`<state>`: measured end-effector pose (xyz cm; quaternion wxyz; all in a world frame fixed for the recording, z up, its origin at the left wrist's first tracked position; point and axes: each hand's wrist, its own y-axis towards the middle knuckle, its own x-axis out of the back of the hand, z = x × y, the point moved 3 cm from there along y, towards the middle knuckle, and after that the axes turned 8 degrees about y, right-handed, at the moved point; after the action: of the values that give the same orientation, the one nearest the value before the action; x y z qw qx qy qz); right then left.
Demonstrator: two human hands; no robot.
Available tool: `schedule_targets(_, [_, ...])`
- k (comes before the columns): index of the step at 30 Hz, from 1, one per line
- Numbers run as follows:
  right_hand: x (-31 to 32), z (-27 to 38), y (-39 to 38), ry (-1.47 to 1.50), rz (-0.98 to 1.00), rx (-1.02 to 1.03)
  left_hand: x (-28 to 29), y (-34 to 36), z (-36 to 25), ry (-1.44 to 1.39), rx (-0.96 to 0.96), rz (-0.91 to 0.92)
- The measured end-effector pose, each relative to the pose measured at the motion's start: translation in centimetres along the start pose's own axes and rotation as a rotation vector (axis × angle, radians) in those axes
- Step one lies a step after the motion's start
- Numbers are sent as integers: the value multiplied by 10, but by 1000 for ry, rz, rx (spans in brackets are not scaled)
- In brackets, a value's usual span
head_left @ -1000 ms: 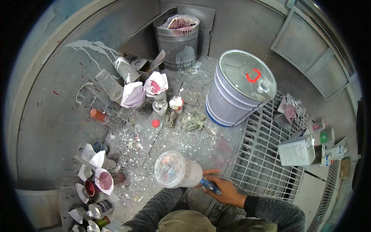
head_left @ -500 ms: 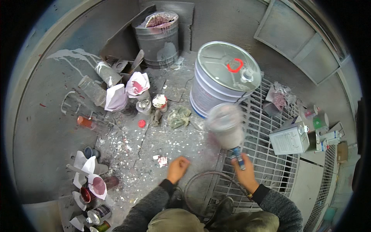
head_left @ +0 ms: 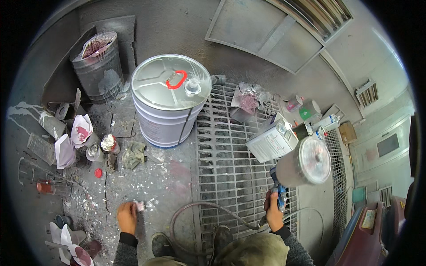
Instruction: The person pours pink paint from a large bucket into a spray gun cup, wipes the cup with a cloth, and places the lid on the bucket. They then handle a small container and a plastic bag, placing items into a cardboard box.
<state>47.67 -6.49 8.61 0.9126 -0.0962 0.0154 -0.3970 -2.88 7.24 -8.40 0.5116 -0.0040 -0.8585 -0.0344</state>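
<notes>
Pail [head_left: 164,124] beside grate [head_left: 219,168], hose [head_left: 199,203] looping onto grate. Right hand [head_left: 274,213] clenches spray gun [head_left: 281,197]; left hand [head_left: 127,216] at pinkish scrap [head_left: 140,206], can't tell if pinched.

Here's the grate [head_left: 224,186] on my right, spray gun [head_left: 279,195] in my right hand [head_left: 274,216] above it, can [head_left: 271,141] just beyond. Ahead stands the big pail [head_left: 164,122], bin [head_left: 100,73] behind and left. Cups [head_left: 94,153] off left, scrap [head_left: 140,206] at my left hand [head_left: 127,217], hose [head_left: 188,205] between my hands.
</notes>
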Motion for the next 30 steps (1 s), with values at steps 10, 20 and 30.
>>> schedule_targets(10, [56,-34,-63,-306,161,178,111,87,-202,-999,-476,414])
schedule_targets(20, [88,-62,-95,-367,226,-27,137,72,-325,-1463,-543,732])
schedule_targets(30, [75,-71,-90,-64,132,-61,151,25,-358,-681,-1258,-125])
